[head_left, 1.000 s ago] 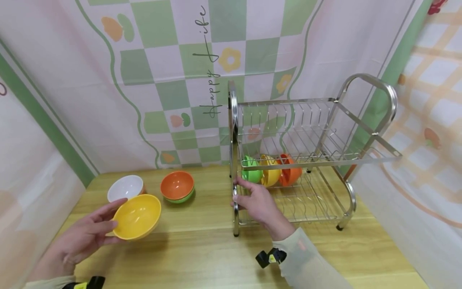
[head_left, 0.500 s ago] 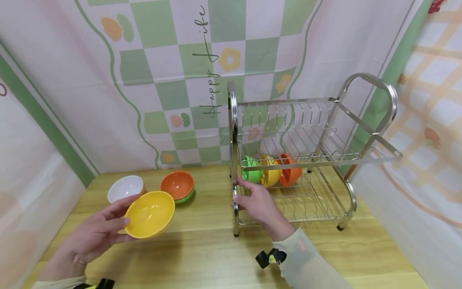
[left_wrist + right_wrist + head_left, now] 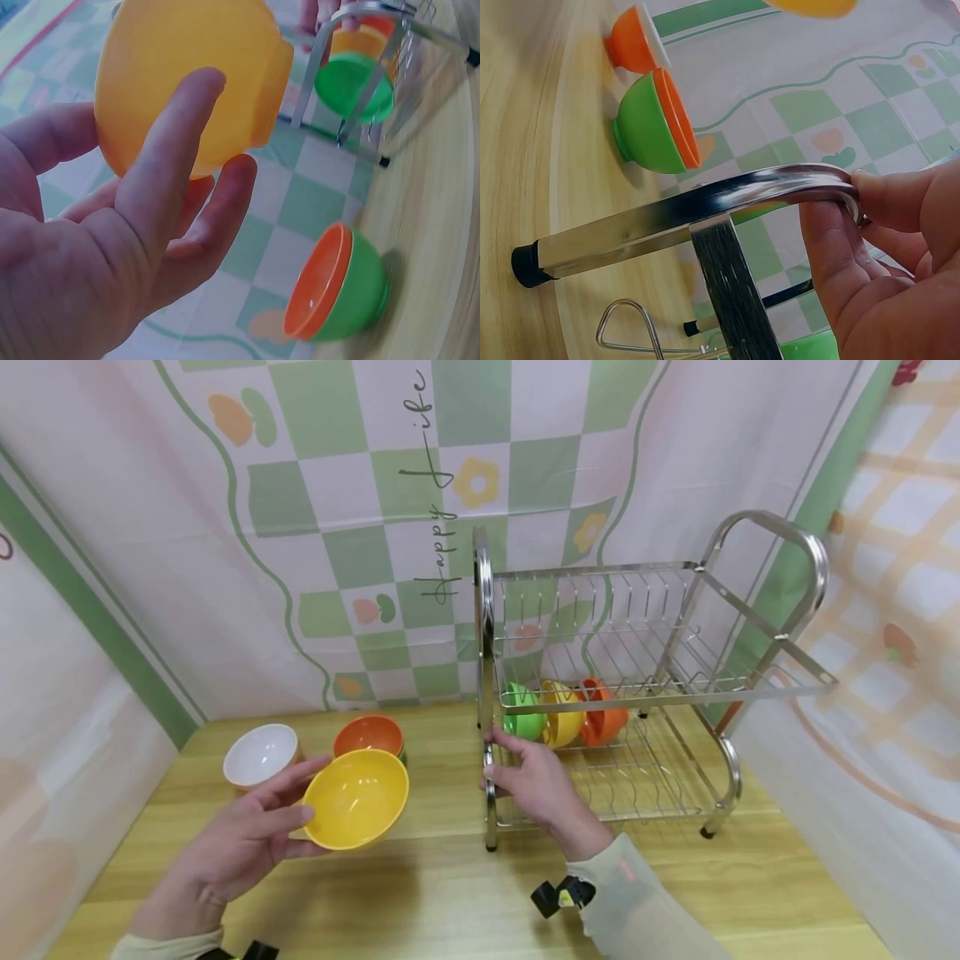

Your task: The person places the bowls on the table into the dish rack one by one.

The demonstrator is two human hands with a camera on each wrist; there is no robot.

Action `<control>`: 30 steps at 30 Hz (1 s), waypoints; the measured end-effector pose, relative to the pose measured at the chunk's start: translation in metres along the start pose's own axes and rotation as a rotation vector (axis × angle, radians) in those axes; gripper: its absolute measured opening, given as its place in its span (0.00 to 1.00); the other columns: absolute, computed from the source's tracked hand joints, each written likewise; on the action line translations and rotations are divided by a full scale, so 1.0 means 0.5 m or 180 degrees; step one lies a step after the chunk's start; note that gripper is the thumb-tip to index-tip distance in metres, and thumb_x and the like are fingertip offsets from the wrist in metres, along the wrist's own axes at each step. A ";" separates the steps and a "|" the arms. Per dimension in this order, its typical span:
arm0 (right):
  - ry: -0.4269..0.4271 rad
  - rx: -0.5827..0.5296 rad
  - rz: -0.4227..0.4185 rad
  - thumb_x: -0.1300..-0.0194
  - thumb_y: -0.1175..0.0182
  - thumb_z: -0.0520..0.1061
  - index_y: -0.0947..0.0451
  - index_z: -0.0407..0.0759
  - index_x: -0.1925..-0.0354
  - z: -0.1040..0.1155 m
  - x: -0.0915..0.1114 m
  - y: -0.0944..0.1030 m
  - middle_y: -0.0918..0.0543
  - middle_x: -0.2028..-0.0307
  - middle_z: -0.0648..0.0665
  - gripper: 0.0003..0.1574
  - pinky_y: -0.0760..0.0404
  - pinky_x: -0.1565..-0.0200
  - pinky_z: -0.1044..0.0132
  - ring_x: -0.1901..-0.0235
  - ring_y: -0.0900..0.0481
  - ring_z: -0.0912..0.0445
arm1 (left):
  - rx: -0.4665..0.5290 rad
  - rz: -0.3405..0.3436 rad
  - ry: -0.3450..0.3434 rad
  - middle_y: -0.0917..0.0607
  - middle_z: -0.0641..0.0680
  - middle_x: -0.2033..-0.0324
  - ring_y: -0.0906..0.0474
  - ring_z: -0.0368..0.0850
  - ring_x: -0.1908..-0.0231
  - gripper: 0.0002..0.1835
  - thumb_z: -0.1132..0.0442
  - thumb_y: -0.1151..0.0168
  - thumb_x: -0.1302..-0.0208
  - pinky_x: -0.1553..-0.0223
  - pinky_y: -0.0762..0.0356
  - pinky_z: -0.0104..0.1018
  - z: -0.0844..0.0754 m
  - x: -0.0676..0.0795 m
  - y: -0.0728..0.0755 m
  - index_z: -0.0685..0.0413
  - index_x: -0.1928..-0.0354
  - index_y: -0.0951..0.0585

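My left hand grips a yellow bowl by its left side, above the table and tilted. In the left wrist view the same bowl shows its underside, with fingers and thumb around it. Behind it stands an orange bowl nested in a green bowl. My right hand holds the left front post of a two-tier metal dish rack; the right wrist view shows thumb and fingers pinching the curved tube. On the lower tier a green bowl, a yellow bowl and an orange bowl stand on edge.
A white bowl sits at the table's back left, with an orange bowl under it. The wooden table meets a patterned cloth behind. The rack's upper tier overhangs the lower one.
My left hand has carried the yellow bowl to the right, from in front of the white bowl to in front of the nested orange and green bowls. The right hand has stayed on the rack.
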State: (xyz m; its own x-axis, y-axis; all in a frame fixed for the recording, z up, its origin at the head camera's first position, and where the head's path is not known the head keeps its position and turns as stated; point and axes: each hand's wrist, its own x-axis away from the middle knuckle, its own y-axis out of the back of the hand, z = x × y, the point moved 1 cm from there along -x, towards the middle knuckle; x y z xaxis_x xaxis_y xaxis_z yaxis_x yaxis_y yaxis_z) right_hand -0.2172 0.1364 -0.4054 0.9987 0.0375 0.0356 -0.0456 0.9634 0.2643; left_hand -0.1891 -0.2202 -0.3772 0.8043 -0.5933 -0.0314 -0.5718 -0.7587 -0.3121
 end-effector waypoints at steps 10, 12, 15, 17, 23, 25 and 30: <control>-0.0018 -0.0030 -0.0012 0.34 0.35 0.36 0.32 0.56 0.29 0.000 -0.001 -0.001 0.31 0.31 0.48 0.39 0.17 0.75 0.61 0.67 0.13 0.47 | 0.0014 0.0077 -0.0018 0.32 0.59 0.37 0.22 0.58 0.47 0.30 0.77 0.52 0.28 0.49 0.22 0.60 0.007 -0.024 -0.055 0.50 0.27 0.33; -0.0041 -0.0016 -0.0014 0.34 0.35 0.36 0.32 0.57 0.29 0.000 0.000 -0.001 0.31 0.31 0.48 0.39 0.17 0.74 0.61 0.67 0.13 0.47 | 0.0010 0.0122 -0.0022 0.32 0.59 0.36 0.22 0.58 0.47 0.30 0.76 0.52 0.28 0.50 0.21 0.60 0.006 -0.027 -0.063 0.50 0.27 0.34; -0.0062 0.0007 -0.0022 0.34 0.35 0.37 0.32 0.58 0.29 0.000 0.000 -0.002 0.31 0.31 0.49 0.39 0.16 0.73 0.60 0.67 0.13 0.48 | 0.0025 0.0158 -0.0016 0.33 0.59 0.36 0.22 0.58 0.48 0.30 0.76 0.52 0.28 0.50 0.20 0.59 0.004 -0.031 -0.071 0.50 0.26 0.34; -0.0067 0.0008 -0.0022 0.34 0.35 0.37 0.32 0.58 0.29 0.001 0.000 -0.002 0.31 0.31 0.49 0.39 0.16 0.72 0.60 0.67 0.13 0.48 | 0.0042 0.0174 -0.0018 0.33 0.59 0.35 0.22 0.58 0.48 0.30 0.76 0.53 0.27 0.51 0.20 0.59 0.002 -0.031 -0.073 0.50 0.26 0.35; -0.0054 0.0008 -0.0040 0.34 0.35 0.37 0.32 0.58 0.29 0.000 0.000 -0.004 0.31 0.31 0.49 0.39 0.16 0.72 0.61 0.68 0.13 0.49 | 0.0025 0.0191 -0.0015 0.33 0.60 0.36 0.22 0.58 0.48 0.30 0.76 0.52 0.28 0.51 0.21 0.60 -0.001 -0.033 -0.081 0.50 0.27 0.33; -0.0051 -0.0012 -0.0045 0.34 0.35 0.37 0.32 0.58 0.29 0.000 0.000 -0.004 0.31 0.31 0.49 0.39 0.15 0.69 0.61 0.68 0.13 0.47 | 0.0007 0.0187 -0.0006 0.33 0.60 0.36 0.22 0.58 0.48 0.30 0.76 0.51 0.28 0.51 0.21 0.60 0.000 -0.034 -0.083 0.50 0.27 0.33; -0.0065 -0.0086 -0.0051 0.33 0.35 0.36 0.32 0.57 0.29 0.000 0.002 -0.004 0.30 0.31 0.48 0.39 0.14 0.65 0.60 0.66 0.13 0.44 | -0.0014 0.0165 0.0005 0.34 0.61 0.36 0.22 0.59 0.47 0.30 0.76 0.51 0.28 0.51 0.21 0.62 0.004 -0.035 -0.084 0.51 0.27 0.33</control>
State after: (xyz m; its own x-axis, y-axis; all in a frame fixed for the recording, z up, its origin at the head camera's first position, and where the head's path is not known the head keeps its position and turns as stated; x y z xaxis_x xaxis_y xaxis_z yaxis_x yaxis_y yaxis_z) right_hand -0.2163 0.1344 -0.4059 0.9985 0.0168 0.0513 -0.0286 0.9707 0.2388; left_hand -0.1787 -0.1774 -0.3652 0.7733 -0.6324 -0.0459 -0.6135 -0.7281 -0.3058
